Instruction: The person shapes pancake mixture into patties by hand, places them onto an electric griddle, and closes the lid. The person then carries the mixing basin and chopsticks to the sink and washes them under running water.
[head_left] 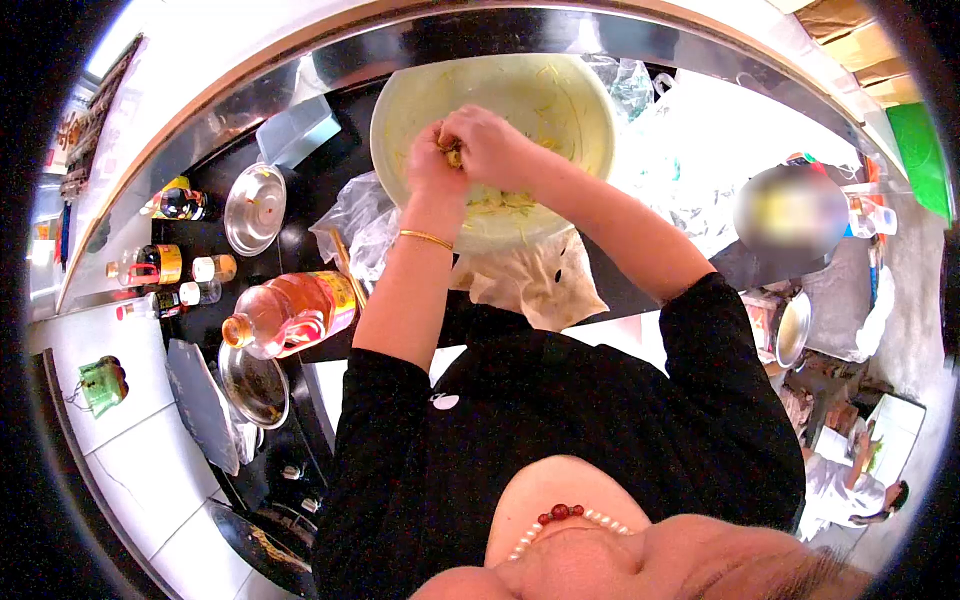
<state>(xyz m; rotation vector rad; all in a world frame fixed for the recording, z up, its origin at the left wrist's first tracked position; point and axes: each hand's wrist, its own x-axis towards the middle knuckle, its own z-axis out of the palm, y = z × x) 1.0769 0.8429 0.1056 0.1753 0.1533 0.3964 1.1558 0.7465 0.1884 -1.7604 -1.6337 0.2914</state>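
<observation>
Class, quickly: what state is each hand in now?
Left hand: closed, holding food with the right.
Right hand: closed over the same food.

Your left hand (pixel 434 168) and right hand (pixel 488 146) hide most of the lump (pixel 453 157) between them, so you cannot tell exactly what it is. Your forearms cover part of the bowl (pixel 597 115), which in turn hides the top of the cloth (pixel 535 275). To your right, a round patch (pixel 790 215) is too blurred to read. Lettering on the oil bottle (pixel 285 315) is too small, and so is whatever the person (pixel 845 492) at lower right handles.
</observation>
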